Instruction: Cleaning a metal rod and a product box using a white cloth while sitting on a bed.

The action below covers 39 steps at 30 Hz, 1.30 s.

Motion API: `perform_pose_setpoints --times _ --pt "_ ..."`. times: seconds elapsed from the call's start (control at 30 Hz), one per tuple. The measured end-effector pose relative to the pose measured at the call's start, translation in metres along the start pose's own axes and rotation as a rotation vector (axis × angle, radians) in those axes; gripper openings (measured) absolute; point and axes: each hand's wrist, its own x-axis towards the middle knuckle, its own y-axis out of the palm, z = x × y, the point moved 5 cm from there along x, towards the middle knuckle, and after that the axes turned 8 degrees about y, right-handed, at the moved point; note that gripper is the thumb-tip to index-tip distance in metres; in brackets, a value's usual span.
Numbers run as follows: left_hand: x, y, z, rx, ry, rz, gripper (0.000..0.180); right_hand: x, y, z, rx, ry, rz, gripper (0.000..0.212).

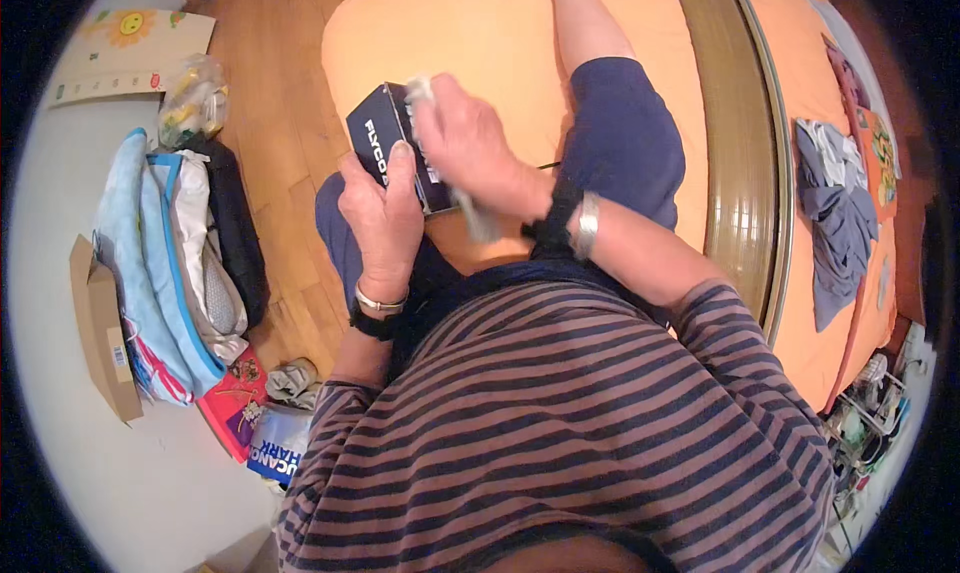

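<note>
While the person sits with knees apart over an orange cushion [470, 33], the left hand [385, 208] holds a small dark box [385, 138] with white lettering, just above the lap and near the middle of the view. Its thumb lies along the box's near face and its fingers are clamped round the box's left side and underside. The right hand [470, 143] lies over the box's open top, touching it; it is blurred, and a pale, crumpled bit of paper or cloth [470, 213] shows at its fingers, which look curled about that bit, though the blur leaves the grip uncertain. Both wrists wear dark bands with a metal bangle beside each.

To the left, on the wooden floor [290, 123], stands a pile of folded cloth in light blue and white [160, 263], with a dark bag [235, 228] just beside it and a clear plastic bag [192, 101] farther off. A brown cardboard box [100, 333] lies at the pile's left edge. Nearer, books and small oddments [265, 423] rest by the person's left elbow. To the right, beyond a curved wooden rail [740, 153], grey clothes [835, 223] lie on an orange bed [800, 63].
</note>
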Motion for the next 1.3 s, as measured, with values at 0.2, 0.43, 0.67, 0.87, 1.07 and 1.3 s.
perform_pose_setpoints --times 0.2,0.43,0.67,0.87,1.07,1.3 --pt "-0.003 0.0 -0.006 0.012 0.021 0.001 0.039 0.009 -0.001 -0.076 -0.503 0.233 0.146 0.024" --pt "-0.003 -0.004 -0.001 0.019 -0.037 0.014 0.038 -0.023 -0.005 0.035 -0.052 -0.167 0.077 0.026" --pt "0.0 0.0 -0.001 -0.02 -0.01 -0.005 0.036 0.013 0.007 -0.064 -0.402 0.219 0.068 0.028" --pt "-0.004 -0.001 0.003 -0.021 0.003 -0.039 0.036 -0.026 -0.001 0.037 -0.334 -0.253 0.096 0.027" --pt "-0.002 0.002 -0.001 -0.035 0.033 -0.032 0.037 0.02 0.014 -0.058 -0.404 0.037 0.015 0.021" --pt "-0.006 -0.002 -0.002 0.031 -0.067 0.015 0.037 -0.027 -0.008 -0.012 -0.177 0.317 0.11 0.029"
